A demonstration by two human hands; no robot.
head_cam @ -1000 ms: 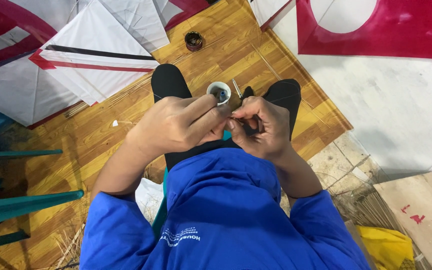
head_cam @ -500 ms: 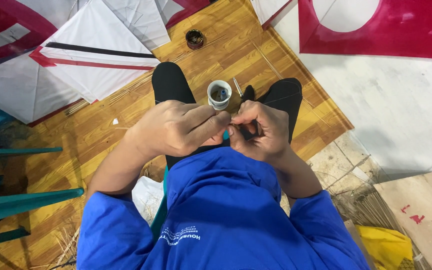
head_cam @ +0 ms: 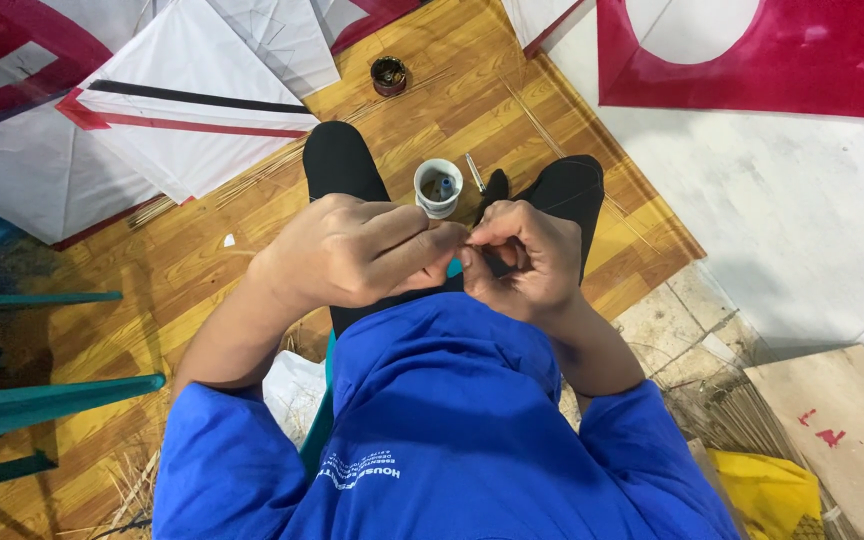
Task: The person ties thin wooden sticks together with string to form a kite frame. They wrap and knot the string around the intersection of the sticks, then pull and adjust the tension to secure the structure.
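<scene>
wood-pattern flooring (head_cam: pixel 212 300) fills most of the view, with white paper kites trimmed in red and black (head_cam: pixel 167 110) spread across its upper left and a large red-and-white sheet (head_cam: pixel 752 60) lying at the upper right. the person sits on the floor in a blue shirt (head_cam: pixel 442 430) and black trousers, knees pointing away from the camera.

both hands meet just above the lap. the left hand (head_cam: pixel 352 250) has its fingers curled in and its thumb and forefinger pressed together at the tips, and the right hand (head_cam: pixel 522 255) answers it with the same kind of pinch, fingertips touching the left's. whatever sits between them is too small and too covered to name; it could be a thread or a thin sliver, but the view does not settle it.

just beyond the hands, between the knees, stands a small white cup (head_cam: pixel 438 186) with something dark and a bluish object inside. a thin stick or pen (head_cam: pixel 475 172) lies beside it on the floor, and a small dark pot (head_cam: pixel 389 75) sits farther off near the kites.

judging by the scene, several kites already look covered and trimmed, while the fine fingertip work is in mid-course; bundles of thin bamboo splints (head_cam: pixel 752 430) at lower right lie unused.
</scene>
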